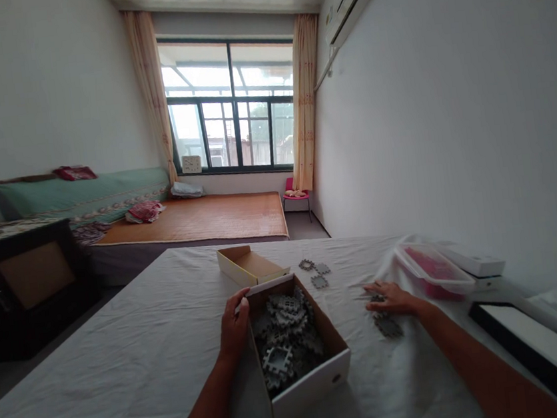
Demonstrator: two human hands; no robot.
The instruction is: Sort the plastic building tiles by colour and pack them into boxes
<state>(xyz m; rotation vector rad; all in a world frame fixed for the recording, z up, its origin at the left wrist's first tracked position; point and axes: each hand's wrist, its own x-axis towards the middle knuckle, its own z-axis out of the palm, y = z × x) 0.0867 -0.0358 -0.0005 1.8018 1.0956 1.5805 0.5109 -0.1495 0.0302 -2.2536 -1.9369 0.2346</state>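
Observation:
A white cardboard box (309, 387) with a brown inside stands on the table, holding many grey notched pieces (285, 315) in a heap. My left hand (234, 318) grips the left wall of this box near its far corner, thumb over the rim. To the right of the box, my right hand (388, 298) lies palm down with fingers stretched out over more grey notched pieces (387, 324) on the cloth. Its fingers partly cover those pieces. Farther off, several loose notched pieces (319, 281) lie flat on the cloth between the box and my right hand.
Behind the box sits an open box lid (249, 266). On the right are a clear plastic container (436, 271) with something pink, a white box (476, 263) and a black-edged white tray (540, 347). White wrinkled cloth (139, 359) covers the table. Beyond it stands a bed (209, 220).

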